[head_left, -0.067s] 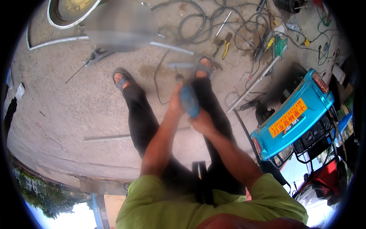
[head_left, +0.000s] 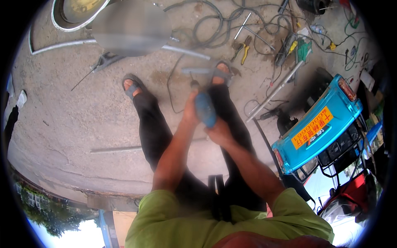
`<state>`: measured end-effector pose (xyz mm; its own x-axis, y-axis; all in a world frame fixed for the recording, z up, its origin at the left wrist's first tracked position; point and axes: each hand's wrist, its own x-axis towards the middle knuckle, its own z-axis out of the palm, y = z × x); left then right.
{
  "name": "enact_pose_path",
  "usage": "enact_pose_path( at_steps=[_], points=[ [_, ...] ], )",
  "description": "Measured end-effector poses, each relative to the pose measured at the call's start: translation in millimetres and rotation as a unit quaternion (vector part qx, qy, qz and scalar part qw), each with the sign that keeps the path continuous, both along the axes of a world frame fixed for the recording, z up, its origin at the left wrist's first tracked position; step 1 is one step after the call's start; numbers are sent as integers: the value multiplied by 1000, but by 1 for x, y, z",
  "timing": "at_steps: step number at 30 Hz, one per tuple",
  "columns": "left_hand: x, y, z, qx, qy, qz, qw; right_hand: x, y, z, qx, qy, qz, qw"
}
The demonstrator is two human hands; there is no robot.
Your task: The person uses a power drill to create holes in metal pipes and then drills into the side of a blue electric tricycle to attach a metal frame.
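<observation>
A blue power drill (head_left: 205, 109) is held between my two hands, its chuck and thin bit directed away from me toward the floor. My left hand (head_left: 190, 110) is closed around the drill's left side, close behind the chuck. At the rear end of the drill, my right hand (head_left: 219, 132) is closed on it, with its fingers partly hidden by the body. Just past the bit lies a short grey metal bar (head_left: 196, 70), reaching to the sandal (head_left: 222, 73) on my right foot. Whether the bit touches the bar I cannot tell.
Yellow-handled pliers (head_left: 245, 50), a T-shaped metal tool (head_left: 244, 25) and coiled cables (head_left: 198, 35) lie ahead. A long metal tube (head_left: 275, 91) slants at right, beside a blue vehicle part with an orange sticker (head_left: 318, 128). A bent metal strip (head_left: 66, 46) lies far left.
</observation>
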<state>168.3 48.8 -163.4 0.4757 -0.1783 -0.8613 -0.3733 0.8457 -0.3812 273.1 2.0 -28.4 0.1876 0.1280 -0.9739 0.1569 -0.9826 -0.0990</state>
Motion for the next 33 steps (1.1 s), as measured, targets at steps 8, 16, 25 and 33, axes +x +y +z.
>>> enact_pose_path(
  at_steps=[8, 16, 25, 33],
  points=[
    [2, 4, 0, -16, 4, -1, 1000, 2, -2, -4, 0, 2, 17, 1000],
    [5, 8, 2, -6, 14, -26, 1000, 0, -9, -7, 19, -11, 18, 1000],
    [5, 13, 2, 5, -11, -14, 1000, 2, 1, -5, 7, -10, 2, 1000],
    [4, 10, -2, -7, 4, -18, 1000, 2, 7, -4, -12, 5, -4, 1000]
  ],
)
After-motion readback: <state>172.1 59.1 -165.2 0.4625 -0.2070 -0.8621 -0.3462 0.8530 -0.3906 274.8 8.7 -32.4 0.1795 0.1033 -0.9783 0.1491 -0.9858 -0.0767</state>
